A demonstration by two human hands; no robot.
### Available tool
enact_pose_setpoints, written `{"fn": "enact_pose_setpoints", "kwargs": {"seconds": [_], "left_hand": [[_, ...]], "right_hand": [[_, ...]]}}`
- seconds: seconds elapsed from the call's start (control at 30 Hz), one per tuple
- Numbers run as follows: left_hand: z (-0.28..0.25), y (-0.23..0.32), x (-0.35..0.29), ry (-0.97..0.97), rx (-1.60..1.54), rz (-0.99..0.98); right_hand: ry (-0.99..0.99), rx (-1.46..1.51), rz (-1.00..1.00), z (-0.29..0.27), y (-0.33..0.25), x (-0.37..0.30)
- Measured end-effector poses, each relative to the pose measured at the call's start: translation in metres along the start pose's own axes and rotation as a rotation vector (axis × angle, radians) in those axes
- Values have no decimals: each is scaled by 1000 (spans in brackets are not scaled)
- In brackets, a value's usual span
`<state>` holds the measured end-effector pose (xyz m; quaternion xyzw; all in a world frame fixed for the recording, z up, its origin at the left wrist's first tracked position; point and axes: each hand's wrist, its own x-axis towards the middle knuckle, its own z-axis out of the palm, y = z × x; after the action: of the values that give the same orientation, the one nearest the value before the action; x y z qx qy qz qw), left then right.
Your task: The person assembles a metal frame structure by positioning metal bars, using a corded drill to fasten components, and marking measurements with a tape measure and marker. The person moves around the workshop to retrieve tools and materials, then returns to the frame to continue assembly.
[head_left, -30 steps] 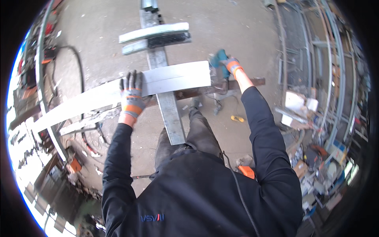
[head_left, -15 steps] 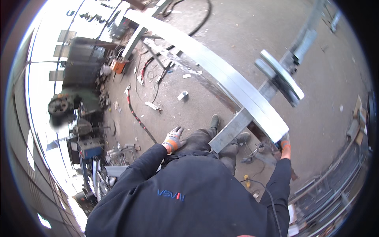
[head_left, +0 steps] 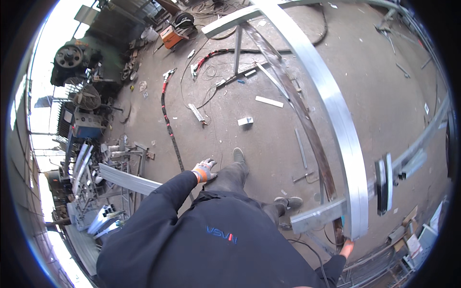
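A long pale metal beam [head_left: 343, 129] runs from the far top down to my right side, lying across supports. My right hand [head_left: 347, 247] is at the beam's near end, with orange on its glove; its fingers are hidden behind the metal, so what they hold does not show. A short square metal bar [head_left: 319, 216] crosses beneath the beam close to that hand. My left hand [head_left: 205, 170], in a grey and orange glove, hangs beside my left thigh with its fingers stretched out and nothing in it.
A rusty steel bar [head_left: 307, 125] runs beside the beam. Red-and-black cable [head_left: 165, 108] and metal offcuts [head_left: 269, 101] lie on the floor. An orange machine [head_left: 171, 37] stands at the far left. Stacked metal profiles [head_left: 127, 180] are at my left, and a black cord [head_left: 314, 257] passes near my right arm.
My view has turned, and the beam now stands more lengthwise at my right. My right hand remains by its near end, lower in the picture. My left hand stays beside my thigh.
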<state>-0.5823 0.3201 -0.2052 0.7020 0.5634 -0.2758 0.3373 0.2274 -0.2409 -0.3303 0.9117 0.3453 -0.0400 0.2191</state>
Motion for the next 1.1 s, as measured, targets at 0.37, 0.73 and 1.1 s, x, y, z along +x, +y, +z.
{"fn": "enact_pose_setpoints", "kwargs": {"seconds": [0.37, 0.73, 1.1], "left_hand": [[-97, -218, 154, -349, -429, 116], [-323, -481, 330, -161, -575, -124], [-715, -736, 535, 430, -416, -218]], "right_hand": [[-710, 855, -205, -288, -654, -66], [-756, 787, -641, -509, -1161, 171], [-550, 874, -1140, -966, -1617, 301]]}}
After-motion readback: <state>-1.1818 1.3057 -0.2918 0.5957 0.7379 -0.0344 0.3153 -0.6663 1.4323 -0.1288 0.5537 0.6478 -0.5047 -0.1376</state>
